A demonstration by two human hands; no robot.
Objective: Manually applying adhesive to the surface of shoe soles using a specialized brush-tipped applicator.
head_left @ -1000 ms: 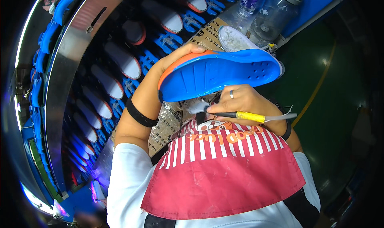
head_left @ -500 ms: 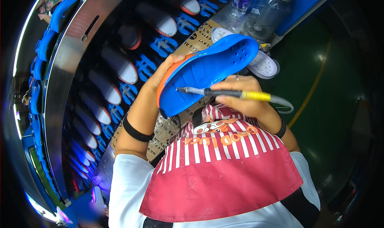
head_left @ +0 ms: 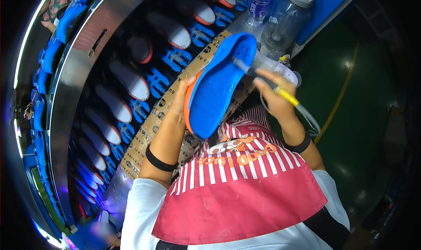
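My left hand (head_left: 180, 96) is closed on a blue shoe sole (head_left: 212, 90) with an orange outer side wall. It grips that wall, and the hollow inner face is turned up toward me. Small holes dot the sole's far, toe-like end. My right hand (head_left: 278, 98) is closed around a tube-fed brush (head_left: 286, 95) with a dark shaft and a yellow section. A pale hose loops from its rear end. The blurred brush tip lies over the far end of the sole; whether it touches cannot be made out. Wet-looking glossy patches show inside the sole.
Beyond my left arm, a rack carries rows of white-bottomed shoe uppers (head_left: 129, 81) and blue straps or sole parts (head_left: 158, 81). Patterned cardboard (head_left: 149, 133) covers the ledge. A bottle (head_left: 258, 6), a clear jug (head_left: 285, 19) and a white perforated shoe (head_left: 289, 74) stand at the far right.
The sole has swung more upright, its far end moving left. My right hand has carried the brush from the near end of the sole to the far, holed end.
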